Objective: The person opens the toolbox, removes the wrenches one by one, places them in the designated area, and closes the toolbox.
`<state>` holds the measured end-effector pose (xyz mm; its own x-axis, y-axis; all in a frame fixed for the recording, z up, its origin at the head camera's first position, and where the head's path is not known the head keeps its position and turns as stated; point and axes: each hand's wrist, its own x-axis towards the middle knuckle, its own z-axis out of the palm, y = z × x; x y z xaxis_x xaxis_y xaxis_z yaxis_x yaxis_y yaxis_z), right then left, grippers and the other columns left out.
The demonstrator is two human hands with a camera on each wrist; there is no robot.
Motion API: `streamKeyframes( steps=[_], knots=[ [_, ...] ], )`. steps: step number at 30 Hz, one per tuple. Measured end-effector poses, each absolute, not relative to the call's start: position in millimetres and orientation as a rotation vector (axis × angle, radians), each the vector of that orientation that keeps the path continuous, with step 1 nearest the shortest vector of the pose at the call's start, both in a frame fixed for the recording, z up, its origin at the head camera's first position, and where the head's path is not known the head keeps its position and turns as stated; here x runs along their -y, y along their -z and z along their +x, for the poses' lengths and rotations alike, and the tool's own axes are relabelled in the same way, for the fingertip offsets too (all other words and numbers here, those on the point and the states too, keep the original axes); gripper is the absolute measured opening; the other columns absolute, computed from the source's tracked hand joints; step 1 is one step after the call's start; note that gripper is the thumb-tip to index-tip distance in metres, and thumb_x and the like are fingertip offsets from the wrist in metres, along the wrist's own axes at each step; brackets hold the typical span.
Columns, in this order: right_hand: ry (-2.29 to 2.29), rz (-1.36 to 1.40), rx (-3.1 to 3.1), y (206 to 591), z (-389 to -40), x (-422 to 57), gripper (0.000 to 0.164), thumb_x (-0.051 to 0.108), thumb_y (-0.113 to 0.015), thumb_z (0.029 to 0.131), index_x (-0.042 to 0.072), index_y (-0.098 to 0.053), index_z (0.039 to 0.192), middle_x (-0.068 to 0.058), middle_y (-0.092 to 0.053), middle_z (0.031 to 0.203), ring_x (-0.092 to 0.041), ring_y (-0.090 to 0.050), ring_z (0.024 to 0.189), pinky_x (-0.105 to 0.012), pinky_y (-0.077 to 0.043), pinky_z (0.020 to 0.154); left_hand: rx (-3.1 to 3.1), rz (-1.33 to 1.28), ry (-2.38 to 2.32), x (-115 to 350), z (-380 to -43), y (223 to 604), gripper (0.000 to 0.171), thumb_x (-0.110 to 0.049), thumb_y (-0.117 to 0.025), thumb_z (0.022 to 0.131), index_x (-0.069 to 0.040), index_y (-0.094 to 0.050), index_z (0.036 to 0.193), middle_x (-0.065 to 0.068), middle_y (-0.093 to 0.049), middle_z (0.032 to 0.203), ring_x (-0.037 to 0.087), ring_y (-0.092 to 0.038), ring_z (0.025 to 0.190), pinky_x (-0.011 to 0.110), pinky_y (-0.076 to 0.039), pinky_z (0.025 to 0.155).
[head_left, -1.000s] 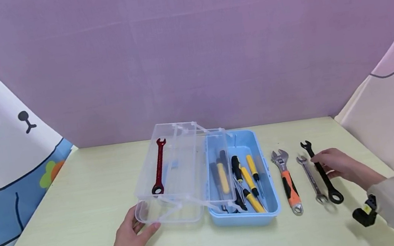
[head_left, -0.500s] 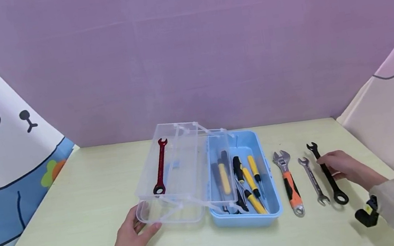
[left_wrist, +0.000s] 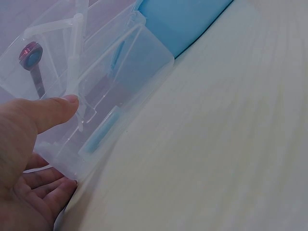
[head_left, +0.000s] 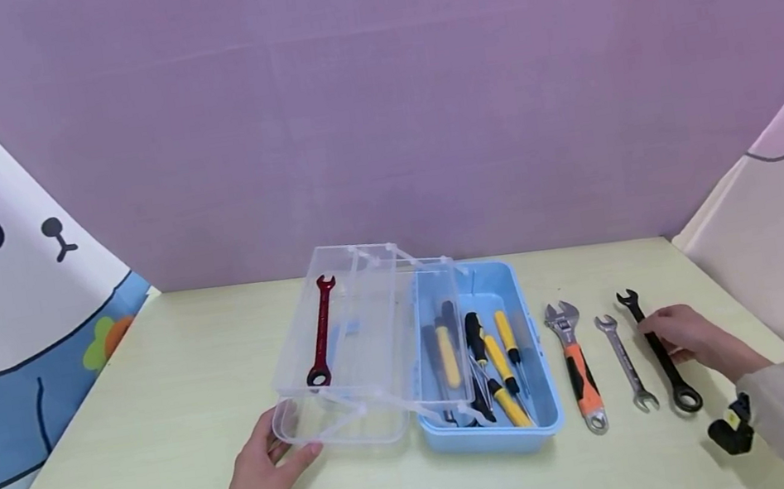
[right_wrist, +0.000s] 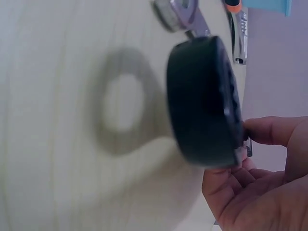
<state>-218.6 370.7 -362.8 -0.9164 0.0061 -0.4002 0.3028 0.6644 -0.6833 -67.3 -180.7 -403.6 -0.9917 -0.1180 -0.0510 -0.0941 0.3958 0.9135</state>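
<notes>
The black wrench [head_left: 662, 357] is pinched between the thumb and fingers of my right hand [head_left: 691, 340], at the right of the row of tools. Its ring end stands off the table [head_left: 127, 449], with a shadow apart from it; whether the open end touches, I can't tell. I judge the step in hand to be handling this wrench, and the next move to call for a firm pinch and level carriage. Just to its left lies the silver wrench [head_left: 628, 366], close enough to knock, then the adjustable wrench [head_left: 581, 372]. Farther left is the blue box [head_left: 491, 441] with yellow-handled screwdrivers [head_left: 499, 361] inside, partly covered by the clear tray [head_left: 376, 347]. The red wrench [head_left: 322, 334] lies in that tray, whose near-left corner my left hand [head_left: 261, 467] grips.
</notes>
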Motion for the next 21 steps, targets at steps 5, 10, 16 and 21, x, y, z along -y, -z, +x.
streamKeyframes(
  steps=[5,10,16,21],
  knots=[
    [1.104,0.217,-2.530,368.8,-217.8,-372.8,0.030,0.020,-0.049,0.094,-0.010,-0.054,0.099,0.003,-0.043,0.063,-0.011,-0.047,0.059,-0.026,-0.050,0.053,2.608,0.200,1.713,180.5,-67.2,403.0,0.070,-0.018,-0.074,0.084,0.003,-0.037,0.139,0.033,-0.042,0.140,0.043,-0.050,0.124,0.034,-0.055,0.092],
    [1.091,0.182,-2.560,372.7,-217.2,-373.1,0.023,0.019,-0.051,0.092,-0.003,-0.055,0.088,0.006,-0.036,0.056,-0.008,-0.041,0.054,-0.022,-0.044,0.048,2.611,0.201,1.715,180.4,-67.3,402.2,0.070,-0.018,-0.074,0.084,0.003,-0.036,0.139,0.033,-0.041,0.141,0.043,-0.050,0.124,0.034,-0.055,0.093],
    [1.057,0.174,-2.607,375.0,-217.0,-372.5,0.020,0.019,-0.052,0.091,0.000,-0.054,0.083,0.006,-0.037,0.056,-0.009,-0.041,0.053,-0.023,-0.044,0.046,2.623,0.205,1.703,180.3,-67.6,401.8,0.070,-0.019,-0.074,0.084,0.003,-0.037,0.139,0.033,-0.041,0.140,0.043,-0.050,0.124,0.034,-0.056,0.092],
    [1.034,0.160,-2.635,376.1,-217.4,-370.6,0.019,0.019,-0.054,0.090,0.000,-0.053,0.084,0.005,-0.041,0.058,-0.008,-0.042,0.052,-0.022,-0.042,0.045,2.624,0.203,1.700,181.3,-68.3,403.3,0.070,-0.019,-0.074,0.084,0.002,-0.037,0.139,0.033,-0.041,0.141,0.043,-0.050,0.124,0.034,-0.055,0.092]
  ],
)
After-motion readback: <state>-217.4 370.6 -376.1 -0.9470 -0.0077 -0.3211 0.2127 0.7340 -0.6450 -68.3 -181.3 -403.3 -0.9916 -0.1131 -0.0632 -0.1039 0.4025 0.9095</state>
